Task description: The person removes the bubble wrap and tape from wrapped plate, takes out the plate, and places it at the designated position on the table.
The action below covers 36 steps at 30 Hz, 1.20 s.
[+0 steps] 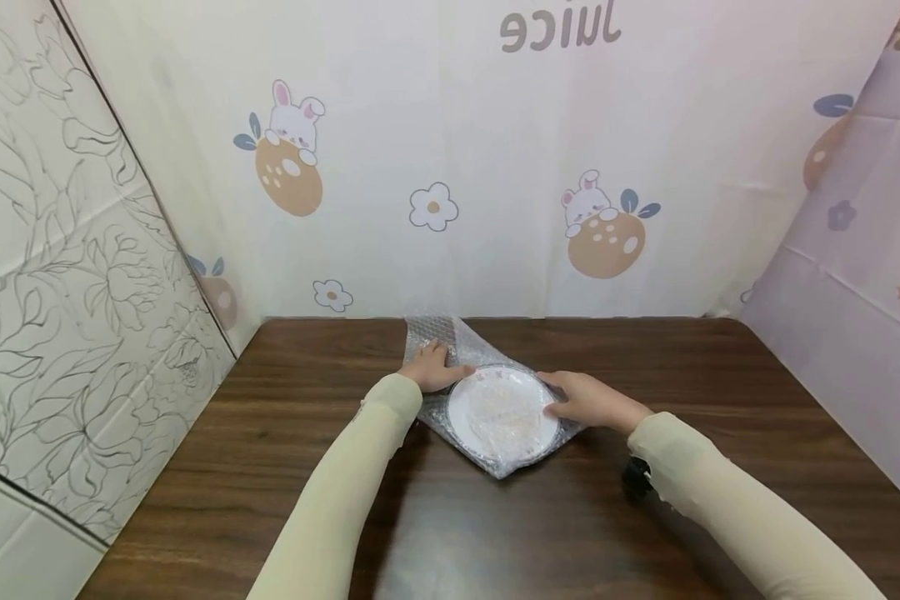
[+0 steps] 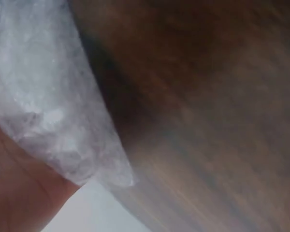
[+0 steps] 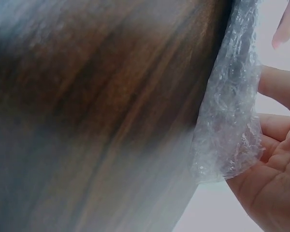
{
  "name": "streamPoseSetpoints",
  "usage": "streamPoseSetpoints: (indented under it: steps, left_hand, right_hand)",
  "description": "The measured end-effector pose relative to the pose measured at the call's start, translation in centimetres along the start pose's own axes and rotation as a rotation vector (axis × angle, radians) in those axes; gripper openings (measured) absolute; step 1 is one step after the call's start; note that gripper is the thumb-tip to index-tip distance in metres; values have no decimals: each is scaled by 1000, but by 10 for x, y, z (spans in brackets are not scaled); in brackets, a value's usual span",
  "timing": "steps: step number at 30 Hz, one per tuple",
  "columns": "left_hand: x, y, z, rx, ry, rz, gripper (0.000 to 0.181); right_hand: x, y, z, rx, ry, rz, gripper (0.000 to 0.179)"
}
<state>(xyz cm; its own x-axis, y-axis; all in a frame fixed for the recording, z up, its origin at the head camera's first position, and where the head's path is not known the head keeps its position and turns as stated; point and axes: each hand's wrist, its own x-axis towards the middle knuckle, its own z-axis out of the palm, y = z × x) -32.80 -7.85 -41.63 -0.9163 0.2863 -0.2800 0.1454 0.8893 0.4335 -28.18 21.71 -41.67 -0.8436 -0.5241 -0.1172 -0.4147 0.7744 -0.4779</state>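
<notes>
A white plate [image 1: 495, 408] with a patterned rim lies on a sheet of bubble wrap [image 1: 431, 327], seen in the head view near the table's middle. Clear wrap covers part of the plate's face and comes to a point at the front. My left hand [image 1: 433, 368] rests on the wrap at the plate's left, fingers spread, thumb at the rim. On the other side, my right hand [image 1: 591, 402] holds the wrapped edge between thumb and fingers. The right wrist view shows its fingers [image 3: 275, 87] against a crinkled strip of wrap [image 3: 232, 96].
The brown wooden table [image 1: 307, 433] runs back to a printed curtain [image 1: 495, 167]. A panel with flower line drawings [image 1: 82, 275] stands at the left. A small black device [image 1: 636, 477] sits under my right wrist.
</notes>
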Motion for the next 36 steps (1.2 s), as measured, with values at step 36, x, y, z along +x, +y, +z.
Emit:
streamPoseSetpoints:
  steps: [36]
  left_hand:
    - [-81, 39, 31, 227, 262, 226, 99]
  right_hand:
    - [3, -1, -2, -25, -9, 7, 64]
